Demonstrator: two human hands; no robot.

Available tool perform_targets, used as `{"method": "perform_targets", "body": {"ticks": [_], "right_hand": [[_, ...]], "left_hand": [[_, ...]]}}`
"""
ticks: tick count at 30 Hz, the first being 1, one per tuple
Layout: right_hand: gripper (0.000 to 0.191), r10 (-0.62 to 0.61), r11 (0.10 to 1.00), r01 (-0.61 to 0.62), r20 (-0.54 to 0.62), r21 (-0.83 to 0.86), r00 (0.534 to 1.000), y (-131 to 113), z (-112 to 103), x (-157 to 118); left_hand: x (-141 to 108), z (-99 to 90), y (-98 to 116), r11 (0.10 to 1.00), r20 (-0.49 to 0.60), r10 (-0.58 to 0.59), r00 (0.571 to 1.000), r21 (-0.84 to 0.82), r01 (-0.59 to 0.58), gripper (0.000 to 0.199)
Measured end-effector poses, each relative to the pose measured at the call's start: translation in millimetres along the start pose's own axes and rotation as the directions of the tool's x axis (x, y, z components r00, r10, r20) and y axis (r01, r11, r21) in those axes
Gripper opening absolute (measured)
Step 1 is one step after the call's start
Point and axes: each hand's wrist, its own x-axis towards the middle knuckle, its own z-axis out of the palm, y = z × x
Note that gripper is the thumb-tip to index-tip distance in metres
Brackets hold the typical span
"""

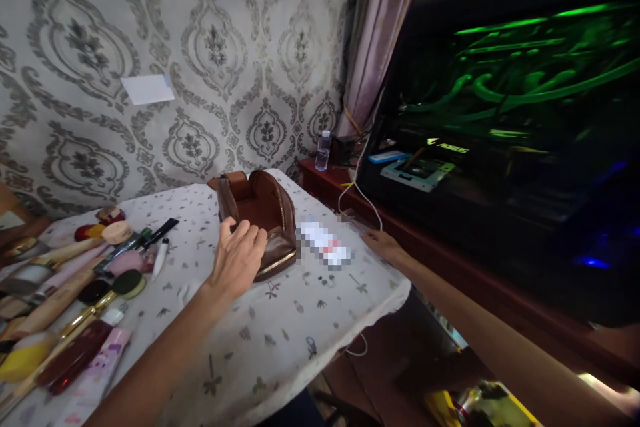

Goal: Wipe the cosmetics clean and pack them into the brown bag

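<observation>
A brown leather zip bag [287, 213] stands unzipped on the cloth-covered table, its brown lining showing and its inside looking empty. My left hand [237, 253] is closed over the bag's near rim, with the fingers curled into the opening. My right hand [385, 245] is at the table's right edge, low and away from the bag; its fingers are too small and blurred to read. Between the bag and that hand lies a flat, pixelated white object [325, 243] whose kind I cannot make out.
Makeup items, including a yellow sponge [27, 355], a pink tube [103, 367] and several brushes, crowd the table's left side. At the right, a computer case [430, 213] with green lights stands on a red-brown surface beside a clear bottle [323, 150] and a white cable [367, 197].
</observation>
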Motion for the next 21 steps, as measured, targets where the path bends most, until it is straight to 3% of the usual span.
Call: {"method": "perform_targets", "body": {"ticks": [4, 7, 11, 15, 17, 21], "right_hand": [[0.029, -0.028, 0.998, 0.024, 0.058, 0.064, 0.998, 16, -9, -19], [0.031, -0.054, 0.994, 0.049, 0.048, 0.100, 0.997, 21, -9, -22], [0.032, -0.070, 0.994, 0.070, 0.000, 0.088, 0.998, 23, -9, -23], [0.036, -0.095, 0.995, 0.098, -0.120, 0.019, 0.988, 17, -13, -37], [0.039, -0.210, 0.978, 0.209, -0.191, -0.027, 0.959, 7, -12, -51], [0.051, -0.542, 0.841, 0.523, -0.206, -0.139, 0.815, -26, 4, -81]], "left_hand": [[2, -2.1, 3, 1.000, 0.032, 0.021, 0.999, -0.004, -0.021, 0.022], [-8, -6.4, 1, 0.996, -0.017, 0.080, 0.997, -0.027, -0.080, 0.018], [-47, -13.3, -9, 0.987, -0.083, 0.135, 0.987, -0.075, -0.141, 0.036], [-102, -8.7, -23, 0.985, -0.038, 0.113, 0.993, -0.123, -0.117, 0.028], [-127, -1.5, -28, 0.985, -0.004, 0.095, 0.996, -0.143, -0.094, 0.024], [-158, 13.0, -31, 0.978, 0.065, -0.006, 0.998, -0.207, 0.019, 0.028]]}}
